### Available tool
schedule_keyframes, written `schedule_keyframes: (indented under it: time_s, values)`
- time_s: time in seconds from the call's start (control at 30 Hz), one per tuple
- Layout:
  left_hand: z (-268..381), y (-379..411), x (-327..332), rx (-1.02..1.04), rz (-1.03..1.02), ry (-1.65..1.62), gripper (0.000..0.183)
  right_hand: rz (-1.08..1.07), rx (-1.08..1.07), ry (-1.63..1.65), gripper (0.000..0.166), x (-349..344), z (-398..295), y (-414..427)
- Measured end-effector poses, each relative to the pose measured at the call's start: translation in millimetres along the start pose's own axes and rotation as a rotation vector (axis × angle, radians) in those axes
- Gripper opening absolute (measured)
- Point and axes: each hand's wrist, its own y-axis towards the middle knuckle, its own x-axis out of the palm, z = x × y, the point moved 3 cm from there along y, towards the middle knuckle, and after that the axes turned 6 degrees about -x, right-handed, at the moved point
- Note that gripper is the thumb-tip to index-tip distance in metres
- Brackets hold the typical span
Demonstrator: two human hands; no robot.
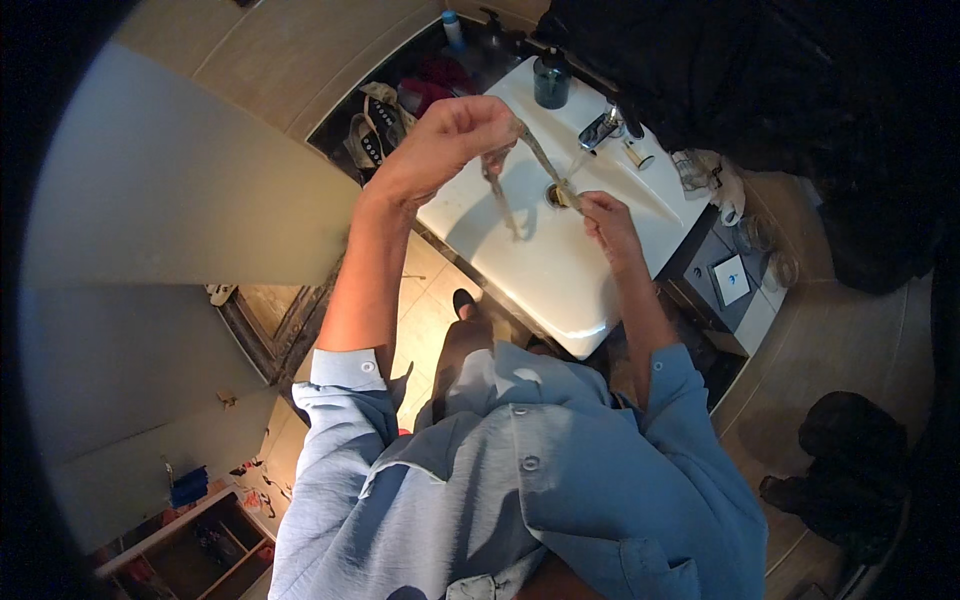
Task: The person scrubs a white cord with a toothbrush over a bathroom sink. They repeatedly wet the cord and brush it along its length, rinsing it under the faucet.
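My left hand (pixel 469 139) is raised over the left part of a white washbasin (pixel 536 281), its fingers closed on one end of a wet, narrow, greyish-brown strip (pixel 541 156). Lower and to the right, my right hand (pixel 611 225) pinches the strip's other part, so it slants down between the hands and passes over the drain (pixel 556 196). From the chrome faucet (pixel 598 133) water runs towards the strip. Another piece hangs below my left hand, with a shadow or reflection beside it; whether it belongs to the same strip I cannot tell.
A dark pump bottle (pixel 552 79) stands on the basin's back rim. Light shoes or straps with eyelets (pixel 379 127), red cloth (pixel 439 82) and a blue-capped bottle (pixel 452 28) lie or stand at the left. Right of the basin are crumpled cloth (pixel 712 180) and a small framed card (pixel 730 280).
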Motion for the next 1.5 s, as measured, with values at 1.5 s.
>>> schedule_keyframes:
  time_s: [1.5]
  values:
    - [-185.8,-77.6,13.6,-0.233,0.716,0.604,0.022,-0.313,-0.609,-1.374,0.019,0.2,32.9,-33.2]
